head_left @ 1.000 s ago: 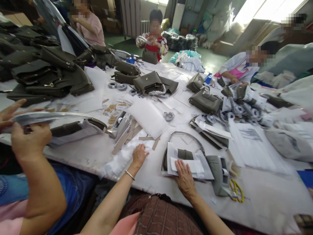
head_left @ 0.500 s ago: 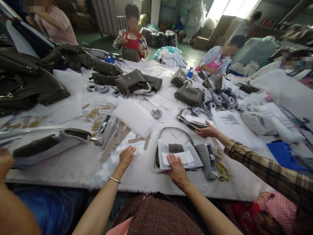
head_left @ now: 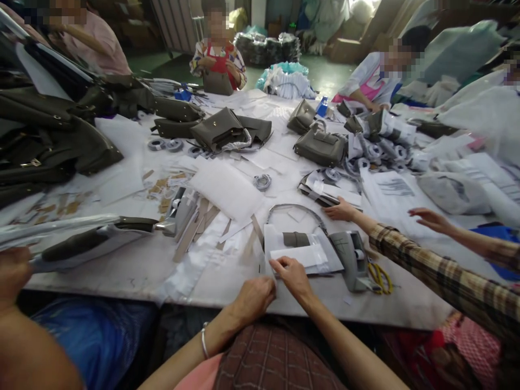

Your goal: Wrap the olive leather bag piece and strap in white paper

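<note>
A flat handbag with a grey-wrapped, arched handle (head_left: 298,207) lies in front of me, mostly covered by a white foam sheet (head_left: 280,238). Olive leather (head_left: 296,239) shows through the middle, and a folded white paper (head_left: 298,256) rests on top. My right hand (head_left: 293,277) is at the near left corner of the sheet, thumb and fingertips pinched together. Just left of it, by the table edge, my left hand (head_left: 255,297) is closed with its fingers curled. A thin translucent piece shows near both hands; what each one pinches is too small to make out.
A grey tape dispenser (head_left: 353,262) and yellow-handled pliers (head_left: 381,279) stand right of the bag. Another dispenser (head_left: 182,210) is at left among cardboard strips. Co-workers' hands reach in at right and left. Olive bags (head_left: 320,146) and grey rolls (head_left: 263,182) lie farther back.
My left hand has moved right and toward me, from the white strips to beside my right hand. My right hand has gone from flat on the paper to pinching at the sheet's left edge.
</note>
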A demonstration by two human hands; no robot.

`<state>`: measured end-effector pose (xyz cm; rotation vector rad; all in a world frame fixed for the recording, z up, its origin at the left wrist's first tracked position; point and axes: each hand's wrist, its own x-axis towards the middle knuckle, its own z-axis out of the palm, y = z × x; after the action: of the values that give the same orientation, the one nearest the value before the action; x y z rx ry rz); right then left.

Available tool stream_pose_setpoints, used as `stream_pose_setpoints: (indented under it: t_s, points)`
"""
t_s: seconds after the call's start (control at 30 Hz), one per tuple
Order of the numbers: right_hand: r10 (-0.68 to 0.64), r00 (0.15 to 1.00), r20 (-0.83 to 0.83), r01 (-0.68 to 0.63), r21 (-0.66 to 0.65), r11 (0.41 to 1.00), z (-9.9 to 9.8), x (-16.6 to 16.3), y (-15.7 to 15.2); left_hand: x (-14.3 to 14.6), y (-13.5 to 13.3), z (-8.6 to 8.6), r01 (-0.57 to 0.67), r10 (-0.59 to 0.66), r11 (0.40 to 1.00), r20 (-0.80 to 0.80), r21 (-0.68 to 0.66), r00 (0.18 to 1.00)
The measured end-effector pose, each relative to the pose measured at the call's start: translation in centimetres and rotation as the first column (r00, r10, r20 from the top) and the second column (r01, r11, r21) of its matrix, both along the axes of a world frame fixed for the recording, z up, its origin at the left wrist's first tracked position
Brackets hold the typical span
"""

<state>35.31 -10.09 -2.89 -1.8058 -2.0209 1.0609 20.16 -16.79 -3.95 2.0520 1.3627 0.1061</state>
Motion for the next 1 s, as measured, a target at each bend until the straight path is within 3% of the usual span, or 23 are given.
stream_pose_setpoints:
  t_s: [0.13,0.2,0.27,0.37,0.43,0.53,0.67,0.77,0.87,0.93,1.0]
  points:
    - [0.084,0.991,0.108,-0.051,-0.279,0.959,0.8,0.5,1.4,0.7,-0.7,0.7,0.11,-0.108,0.993,0.047,-0.037,0.993]
    - [0.158,0.984,0.08,-0.1,-0.489,0.866,0.5,1.0,0.8,0.7,-1.0,1.2,0.111,-0.106,0.993,0.095,-0.047,0.99]
    - [0.148,0.988,-0.035,-0.138,-0.619,0.773,0.0,1.1,-0.4,0.6,-1.4,1.7,0.123,-0.114,0.991,0.144,-0.061,0.983]
    - [-0.067,0.952,-0.298,-0.155,-0.661,0.734,-0.7,-0.1,-1.7,0.8,-2.2,2.0,0.224,-0.201,0.97,0.203,-0.098,0.958]
    - [-0.273,0.861,-0.428,-0.14,-0.717,0.683,-0.6,-1.8,-1.7,0.9,-2.8,1.8,0.297,-0.261,0.949,0.268,-0.103,0.928]
    - [-0.507,0.71,-0.488,-0.116,-0.791,0.6,0.3,-4.4,-0.5,0.7,-3.3,1.6,0.329,-0.273,0.94,0.369,-0.096,0.888]
    - [-0.556,0.579,-0.596,-0.108,-0.732,0.673,3.1,-4.7,2.1,-0.1,-2.8,1.8,0.302,-0.18,0.925,0.433,-0.232,0.883]
    - [-0.514,0.544,-0.664,-0.089,-0.654,0.751,5.1,-1.6,3.4,-0.8,-1.8,1.8,0.163,-0.025,0.929,0.384,-0.332,0.923]
    - [-0.528,0.551,-0.646,-0.009,-0.638,0.77,5.8,3.1,3.0,-1.3,-0.2,0.5,-0.2,0.303,0.928,0.323,-0.315,0.897]
    - [-0.566,0.566,-0.6,0.049,-0.66,0.75,4.9,6.5,1.6,-1.4,1.4,-1.1,-0.459,0.546,0.833,0.327,-0.309,0.771]
    - [-0.615,0.583,-0.531,0.102,-0.703,0.704,3.2,9.9,-0.7,-1.3,3.1,-2.9,-0.624,0.728,0.686,0.336,-0.374,0.598]
